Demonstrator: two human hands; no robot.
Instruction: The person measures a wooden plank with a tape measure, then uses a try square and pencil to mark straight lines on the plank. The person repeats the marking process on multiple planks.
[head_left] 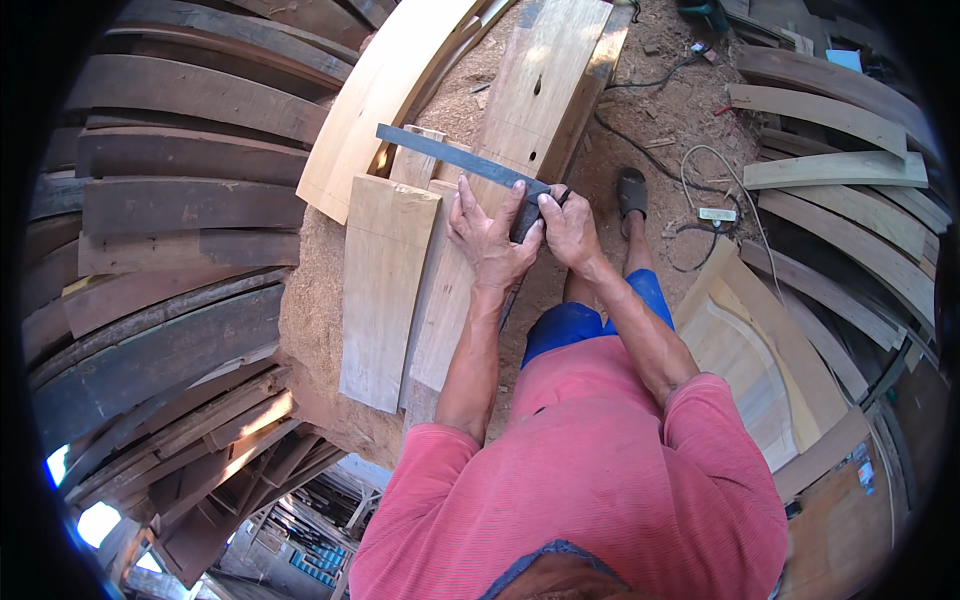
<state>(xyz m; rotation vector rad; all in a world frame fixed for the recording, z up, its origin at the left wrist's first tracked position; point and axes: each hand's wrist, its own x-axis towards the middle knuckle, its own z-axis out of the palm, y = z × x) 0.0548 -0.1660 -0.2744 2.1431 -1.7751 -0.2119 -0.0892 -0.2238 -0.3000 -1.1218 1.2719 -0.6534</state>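
A try square point(450, 155) with a long grey blade and a dark stock lies across a pale wooden plank point(525, 85) that has two dark knot holes. My left hand point(490, 240) grips the square near its stock, a fingertip on the blade and the thumb by the stock. Against the stock end, my right hand point(570, 225) is closed in a pinch; a small dark tip shows at its fingers, too little to name. Left of my left hand lies a shorter light board point(385, 290) with a faint line across its upper part.
A curved pale board point(375, 110) lies at the far left of the planks. Sawdust covers the ground point(320, 320). Stacked dark boards point(190, 190) fill the left side, curved lighter ones point(850, 225) the right. A white power strip point(717, 214) with cables lies right of my foot.
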